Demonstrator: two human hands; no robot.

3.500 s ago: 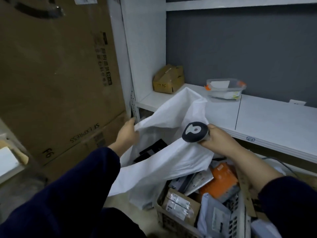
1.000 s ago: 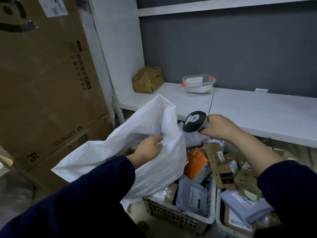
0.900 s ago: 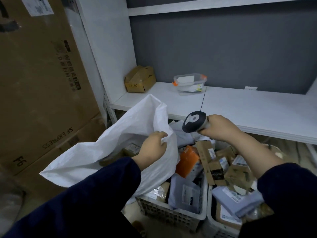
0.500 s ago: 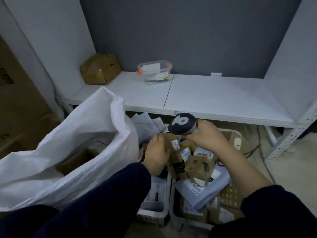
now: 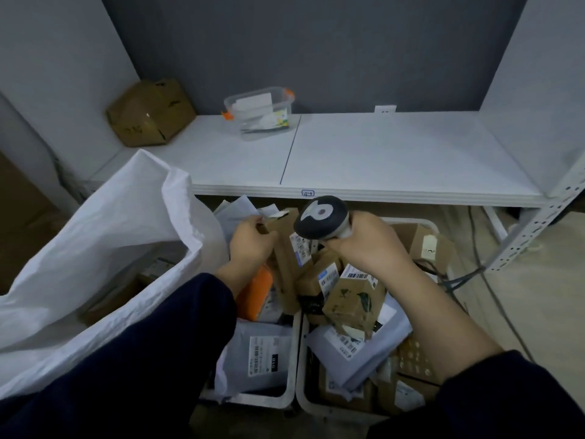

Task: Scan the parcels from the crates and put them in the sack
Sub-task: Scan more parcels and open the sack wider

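My left hand [image 5: 251, 242] gripping top edge of tall brown cardboard parcel [image 5: 285, 267], fingers curled round it. Parcel standing upright in pile where two white plastic crates [image 5: 296, 350] meet. My right hand [image 5: 364, 243] clenching round grey handheld scanner with dark round head [image 5: 321, 218], holding it close to parcel's white label. White woven sack [image 5: 104, 236] gaping open left of crates.

At twelve o'clock I see a dark grey wall [image 5: 316, 42] behind a white shelf board [image 5: 395, 160] with a seam down its middle. A white side panel [image 5: 63, 58] stands at ten o'clock. At three, a perforated metal upright [image 5: 538, 223] meets the beige floor [image 5: 531, 312], crossed by cables [image 5: 474, 270]. The light is dim.
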